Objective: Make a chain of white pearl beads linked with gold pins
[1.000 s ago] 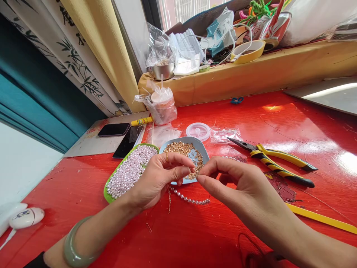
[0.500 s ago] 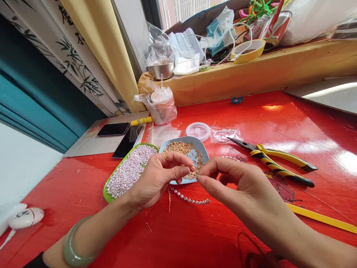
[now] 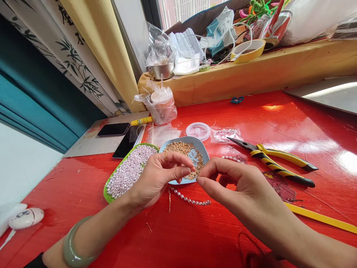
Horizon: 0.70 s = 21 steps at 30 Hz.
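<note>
Over the blue dish of gold beads, my left hand and my right hand work with their fingertips close together but apart. The left thumb and forefinger pinch something too small to make out. My right thumb and forefinger are closed on what looks like a fine thread. Below them a strand of pearl beads, with a short gold chain at its left end, curves over the red table; its right end lies under the right hand. Left of the dish, a green tray holds pale pink pearl beads, partly behind my left wrist.
Yellow-and-black pliers lie at the right, above a yellow strip. Behind the dishes are a thread spool, a bagged bead strand, a bagged cup and a phone. A cluttered ledge borders the back.
Both hands stay almost in place, still pinching. The right end of the pearl strand has shifted very slightly to the right.
</note>
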Available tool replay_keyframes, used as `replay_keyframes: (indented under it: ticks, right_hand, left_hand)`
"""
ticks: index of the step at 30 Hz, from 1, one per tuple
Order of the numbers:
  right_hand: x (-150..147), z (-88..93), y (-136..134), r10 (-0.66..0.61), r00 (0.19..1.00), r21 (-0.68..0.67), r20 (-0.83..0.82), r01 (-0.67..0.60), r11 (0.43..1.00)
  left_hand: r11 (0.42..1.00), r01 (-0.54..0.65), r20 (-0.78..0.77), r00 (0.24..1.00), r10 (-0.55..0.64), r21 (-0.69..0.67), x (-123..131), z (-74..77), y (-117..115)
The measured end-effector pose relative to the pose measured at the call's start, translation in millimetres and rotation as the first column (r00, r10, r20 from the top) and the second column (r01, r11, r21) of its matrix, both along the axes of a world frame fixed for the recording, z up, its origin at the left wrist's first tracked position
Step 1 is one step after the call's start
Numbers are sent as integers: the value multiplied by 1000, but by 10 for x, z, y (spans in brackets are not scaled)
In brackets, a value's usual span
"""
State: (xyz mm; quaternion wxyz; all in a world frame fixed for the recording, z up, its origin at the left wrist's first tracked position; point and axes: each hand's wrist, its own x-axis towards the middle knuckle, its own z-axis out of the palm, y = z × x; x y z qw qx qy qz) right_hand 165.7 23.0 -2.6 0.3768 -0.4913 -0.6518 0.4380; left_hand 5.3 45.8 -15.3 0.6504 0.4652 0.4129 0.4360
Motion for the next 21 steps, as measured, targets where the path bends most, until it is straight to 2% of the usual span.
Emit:
replay_keyframes:
  ticks: [5, 11, 17, 21]
  right_hand:
    - [9, -4, -4, 0, 1000, 17, 4, 0, 1000]
    - [17, -18, 13, 12, 1000, 50, 16, -13, 999]
    - [34, -64, 31, 51, 998, 81, 32, -54, 995]
    - [38, -78, 41, 40, 999, 1, -30, -40, 999]
  left_hand:
    - [999, 18, -10, 1000, -18, 34, -6, -12, 9]
    - [978, 38, -125, 992, -12, 207, -50, -17, 8]
    - [907, 58, -309, 948, 81, 416, -72, 45, -23]
    - [872, 78, -370, 921, 122, 483, -129, 78, 29]
